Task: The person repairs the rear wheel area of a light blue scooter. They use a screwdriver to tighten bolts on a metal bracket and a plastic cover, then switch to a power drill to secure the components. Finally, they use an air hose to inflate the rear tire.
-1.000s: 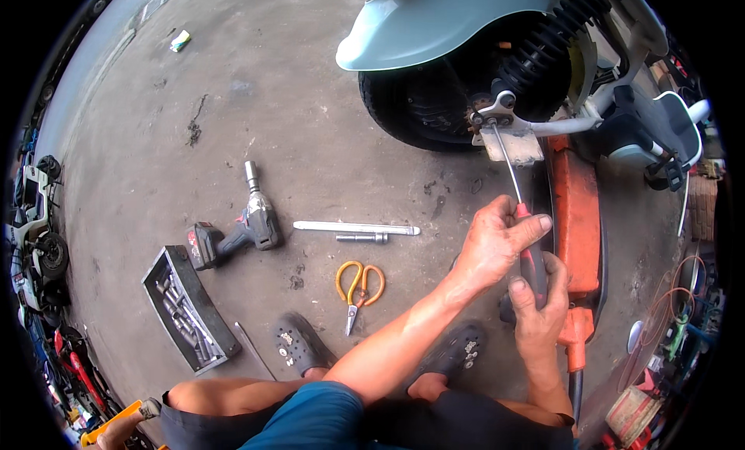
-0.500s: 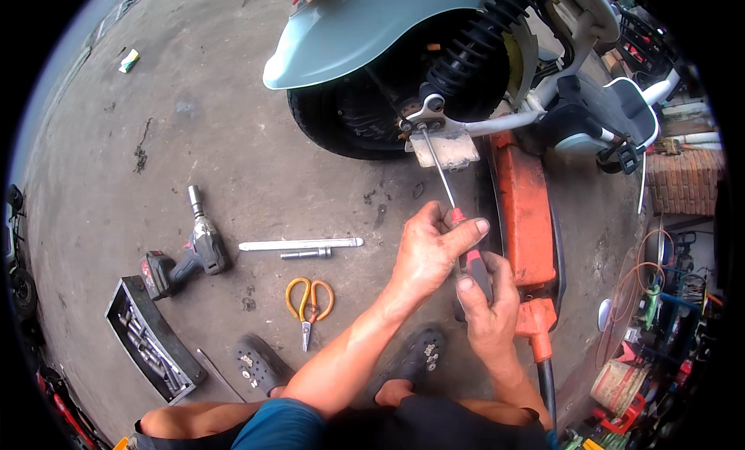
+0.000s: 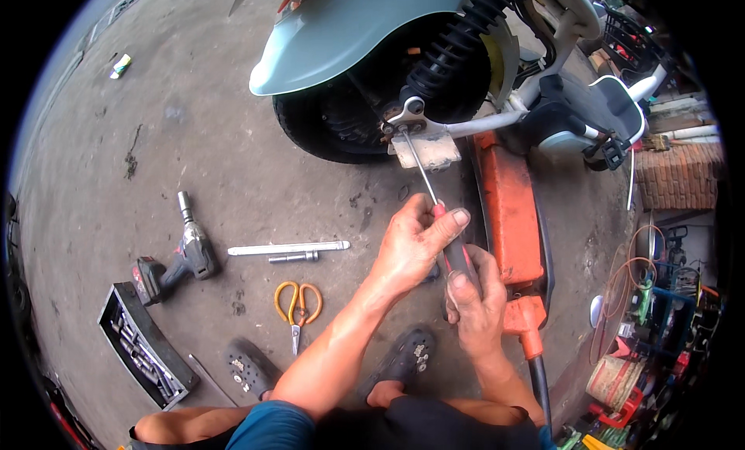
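A long screwdriver point(image 3: 456, 254) with a red and dark grey handle slants up to the wheel's axle area, its tip meeting the hardware by the white bracket point(image 3: 414, 109). My left hand point(image 3: 411, 244) is closed around the front of the handle, near the shaft. Behind it, my right hand point(image 3: 479, 299) wraps the rear of the same handle. The scooter's rear wheel point(image 3: 310, 132) stands under a pale blue-green fender point(image 3: 349, 39), with a black coil shock absorber point(image 3: 458, 50) beside it. A worn whitish plate point(image 3: 427, 150) sits just below the bracket.
An orange floor jack point(image 3: 508, 209) lies under the scooter. On the ground to the left are a cordless impact wrench point(image 3: 190, 252), a flat metal bar point(image 3: 287, 249), a socket extension point(image 3: 293, 257), yellow-handled scissors point(image 3: 297, 306) and a tray of sockets point(image 3: 128, 295). Clutter fills the right side.
The whole view has shifted a little, so the scene sits further left. Both hands stay on the screwdriver; its handle looks slightly turned, showing more of its grey side.
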Action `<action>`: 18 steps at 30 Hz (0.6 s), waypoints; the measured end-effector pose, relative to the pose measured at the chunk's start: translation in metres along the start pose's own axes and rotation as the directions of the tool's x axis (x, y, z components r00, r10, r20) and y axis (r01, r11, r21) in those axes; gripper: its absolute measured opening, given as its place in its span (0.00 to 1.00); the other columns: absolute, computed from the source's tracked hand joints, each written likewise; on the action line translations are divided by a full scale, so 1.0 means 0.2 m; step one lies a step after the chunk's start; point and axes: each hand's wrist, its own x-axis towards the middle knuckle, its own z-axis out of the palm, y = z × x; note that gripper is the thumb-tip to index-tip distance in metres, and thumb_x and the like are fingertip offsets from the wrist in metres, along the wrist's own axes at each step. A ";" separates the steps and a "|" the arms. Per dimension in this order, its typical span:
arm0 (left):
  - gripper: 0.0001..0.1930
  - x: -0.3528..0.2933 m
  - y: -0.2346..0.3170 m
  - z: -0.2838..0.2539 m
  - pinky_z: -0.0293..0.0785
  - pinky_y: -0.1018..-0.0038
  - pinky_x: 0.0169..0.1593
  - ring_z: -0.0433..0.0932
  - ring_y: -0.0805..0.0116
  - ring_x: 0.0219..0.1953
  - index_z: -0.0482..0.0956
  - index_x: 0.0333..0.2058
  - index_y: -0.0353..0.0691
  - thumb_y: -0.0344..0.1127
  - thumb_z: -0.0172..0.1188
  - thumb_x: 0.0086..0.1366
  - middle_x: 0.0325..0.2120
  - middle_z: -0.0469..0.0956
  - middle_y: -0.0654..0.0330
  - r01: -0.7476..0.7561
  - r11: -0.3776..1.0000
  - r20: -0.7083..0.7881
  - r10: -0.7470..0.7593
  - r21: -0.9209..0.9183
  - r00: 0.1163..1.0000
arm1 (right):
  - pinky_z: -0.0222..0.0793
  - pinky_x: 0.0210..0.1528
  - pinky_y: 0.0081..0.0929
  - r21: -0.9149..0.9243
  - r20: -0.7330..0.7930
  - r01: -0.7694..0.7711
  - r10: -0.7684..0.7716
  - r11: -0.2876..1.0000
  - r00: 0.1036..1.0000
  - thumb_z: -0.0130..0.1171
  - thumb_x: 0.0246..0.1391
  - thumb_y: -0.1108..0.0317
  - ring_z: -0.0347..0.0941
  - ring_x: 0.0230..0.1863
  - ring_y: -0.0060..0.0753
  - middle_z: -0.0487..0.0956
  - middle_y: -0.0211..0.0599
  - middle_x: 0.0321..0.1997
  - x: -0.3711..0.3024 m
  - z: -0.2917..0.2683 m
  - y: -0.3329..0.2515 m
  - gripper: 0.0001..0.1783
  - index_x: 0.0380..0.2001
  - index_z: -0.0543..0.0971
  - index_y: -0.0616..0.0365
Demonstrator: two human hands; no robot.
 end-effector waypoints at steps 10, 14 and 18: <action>0.14 0.01 -0.01 0.00 0.60 0.83 0.19 0.65 0.81 0.16 0.73 0.33 0.35 0.39 0.67 0.59 0.21 0.71 0.65 0.011 0.990 -0.111 -0.027 -0.139 0.993 | 0.66 0.23 0.24 -0.691 0.031 0.294 -0.380 0.660 0.925 0.67 0.53 0.57 0.71 0.22 0.24 0.74 0.33 0.24 0.01 0.02 -0.08 0.28 0.48 0.70 0.66; 0.17 0.00 -0.04 -0.03 0.64 0.82 0.21 0.68 0.79 0.21 0.73 0.36 0.34 0.42 0.66 0.61 0.24 0.73 0.63 -0.025 0.999 -0.074 0.022 -0.041 0.997 | 0.66 0.24 0.23 -0.426 0.019 0.202 -0.214 0.882 0.977 0.65 0.54 0.61 0.70 0.22 0.21 0.76 0.35 0.26 0.02 0.05 0.00 0.25 0.47 0.70 0.67; 0.15 0.01 0.04 -0.08 0.66 0.80 0.22 0.69 0.77 0.22 0.74 0.40 0.32 0.38 0.64 0.63 0.25 0.75 0.61 0.161 0.924 0.190 -0.099 -0.347 0.977 | 0.57 0.17 0.16 0.481 0.201 -0.287 0.214 0.829 0.956 0.54 0.62 0.54 0.65 0.18 0.17 0.73 0.35 0.25 0.04 -0.01 -0.02 0.23 0.44 0.71 0.67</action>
